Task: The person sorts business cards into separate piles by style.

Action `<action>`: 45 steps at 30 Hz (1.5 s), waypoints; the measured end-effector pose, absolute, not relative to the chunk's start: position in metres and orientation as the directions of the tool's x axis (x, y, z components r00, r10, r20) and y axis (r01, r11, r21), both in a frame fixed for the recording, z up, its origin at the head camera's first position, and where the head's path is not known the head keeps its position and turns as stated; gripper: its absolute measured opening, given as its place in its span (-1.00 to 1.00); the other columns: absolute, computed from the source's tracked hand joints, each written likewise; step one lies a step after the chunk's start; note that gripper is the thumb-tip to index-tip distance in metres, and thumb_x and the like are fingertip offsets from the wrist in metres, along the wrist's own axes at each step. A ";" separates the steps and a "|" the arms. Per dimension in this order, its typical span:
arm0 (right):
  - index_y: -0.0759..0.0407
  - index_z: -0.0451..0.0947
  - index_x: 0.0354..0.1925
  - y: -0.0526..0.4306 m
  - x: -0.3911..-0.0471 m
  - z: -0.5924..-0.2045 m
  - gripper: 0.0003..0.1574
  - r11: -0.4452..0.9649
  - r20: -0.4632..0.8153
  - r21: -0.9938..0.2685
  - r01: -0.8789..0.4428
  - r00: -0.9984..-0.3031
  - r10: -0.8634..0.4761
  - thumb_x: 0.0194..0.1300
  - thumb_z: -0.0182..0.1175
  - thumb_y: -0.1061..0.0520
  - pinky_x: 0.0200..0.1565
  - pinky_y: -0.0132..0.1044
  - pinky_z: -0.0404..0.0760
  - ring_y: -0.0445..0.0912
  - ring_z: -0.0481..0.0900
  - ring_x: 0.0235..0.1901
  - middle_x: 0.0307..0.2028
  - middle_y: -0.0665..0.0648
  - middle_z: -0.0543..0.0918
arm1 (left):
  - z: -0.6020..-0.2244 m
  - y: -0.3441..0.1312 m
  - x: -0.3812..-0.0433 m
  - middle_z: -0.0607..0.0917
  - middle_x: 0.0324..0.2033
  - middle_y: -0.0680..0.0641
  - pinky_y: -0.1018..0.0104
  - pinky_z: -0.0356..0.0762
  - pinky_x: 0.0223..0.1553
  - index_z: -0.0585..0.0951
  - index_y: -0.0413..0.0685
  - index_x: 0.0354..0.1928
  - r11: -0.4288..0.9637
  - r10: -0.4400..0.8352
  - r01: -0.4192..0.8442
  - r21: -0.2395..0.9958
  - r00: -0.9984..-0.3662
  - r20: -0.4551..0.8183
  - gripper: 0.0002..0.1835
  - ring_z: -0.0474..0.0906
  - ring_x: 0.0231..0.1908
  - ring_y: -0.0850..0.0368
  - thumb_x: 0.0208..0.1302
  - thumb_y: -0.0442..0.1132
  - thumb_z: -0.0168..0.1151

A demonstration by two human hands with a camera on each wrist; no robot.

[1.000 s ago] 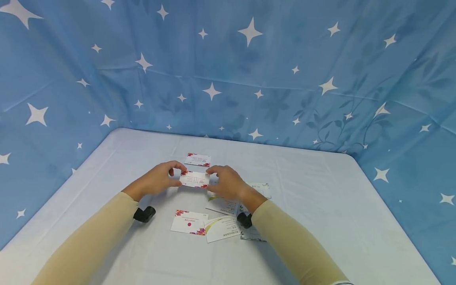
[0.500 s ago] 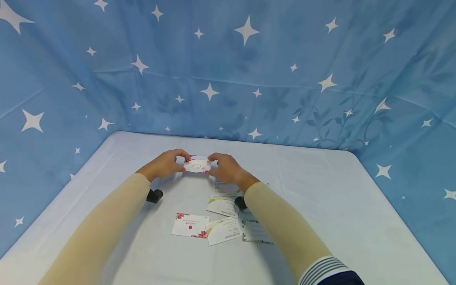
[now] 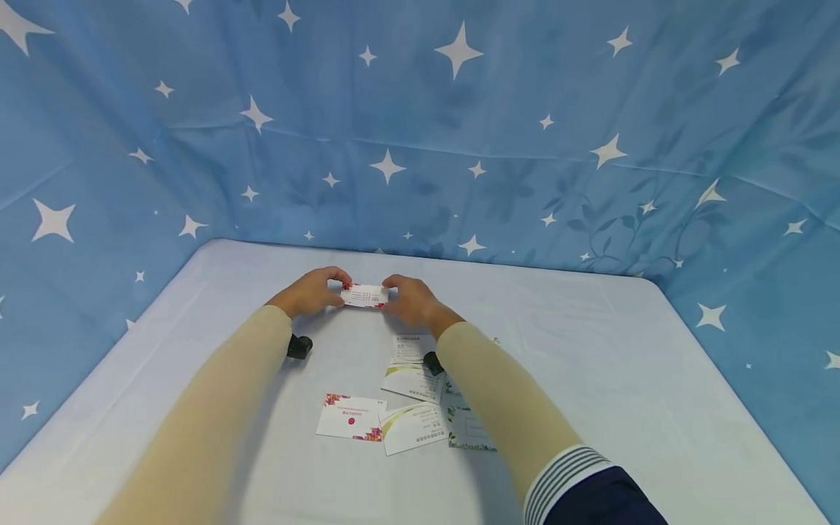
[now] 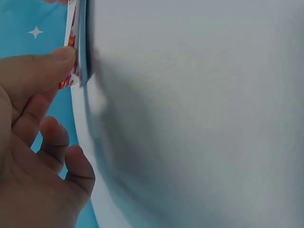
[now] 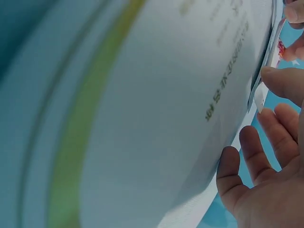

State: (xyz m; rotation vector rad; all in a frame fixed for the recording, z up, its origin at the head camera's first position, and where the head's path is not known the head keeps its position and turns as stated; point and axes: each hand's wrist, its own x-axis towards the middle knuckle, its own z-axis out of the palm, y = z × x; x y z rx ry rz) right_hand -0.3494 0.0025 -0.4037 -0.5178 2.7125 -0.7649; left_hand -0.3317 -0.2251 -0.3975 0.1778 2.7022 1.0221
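In the head view, a white business card [image 3: 364, 296] with red-pink floral corners is at the far middle of the table. My left hand [image 3: 312, 293] pinches its left end and my right hand [image 3: 410, 300] its right end. The left wrist view has the left thumb pressed on the floral-patterned end of the business card [image 4: 72, 35], the lower fingers loosely curled. In the right wrist view, the right hand [image 5: 270, 147] pinches the other end, seen edge-on. The similar card lying at this spot earlier is hidden; whether it is under the held one I cannot tell.
Nearer on the white table [image 3: 623, 379] lie a floral-cornered card [image 3: 351, 418], several cards with a yellow-green curve, such as this one [image 3: 413, 429], and leaf-bordered cards [image 3: 469, 429] partly under the right sleeve [image 3: 512, 394]. A blue starry curtain [image 3: 420, 131] hangs behind.
Both hands have carried the floral business card away from me, to where a similar card lay. That card has gone out of sight. The nearer cards lie as before.
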 end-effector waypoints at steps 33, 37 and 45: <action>0.00 0.32 0.44 0.007 -0.343 -0.401 -0.26 0.791 -0.156 -0.547 -0.275 -0.895 -0.418 0.39 0.27 -0.07 0.35 0.01 0.23 0.04 0.25 0.41 0.41 0.10 0.37 | -0.404 -0.219 -0.324 0.44 0.22 -0.24 -0.07 0.35 0.11 0.47 -0.04 0.26 0.707 0.193 0.005 0.707 -0.963 -0.187 -0.55 0.36 0.07 -0.16 0.36 -0.28 0.25; 0.04 0.33 0.45 0.015 -0.330 -0.390 -0.24 0.729 -0.084 -0.574 -0.372 -0.860 -0.504 0.36 0.30 -0.03 0.25 -0.03 0.39 0.04 0.41 0.30 0.36 0.08 0.43 | -0.391 -0.217 -0.309 0.49 0.01 -0.21 0.07 0.39 -0.11 0.48 -0.05 0.25 0.700 0.238 0.033 0.714 -0.953 -0.189 -0.55 0.37 -0.07 -0.11 0.34 -0.23 0.28; 0.02 0.40 0.41 0.032 -0.269 -0.386 -0.20 0.650 -0.078 -0.627 -0.430 -0.795 -0.601 0.27 0.39 -0.05 0.11 -0.05 0.50 -0.01 0.46 0.18 0.30 0.00 0.50 | -0.378 -0.222 -0.241 0.52 0.21 -0.13 -0.09 0.38 0.08 0.50 -0.07 0.31 0.657 0.357 0.176 0.733 -0.929 -0.097 -0.42 0.36 0.15 -0.12 0.26 -0.19 0.39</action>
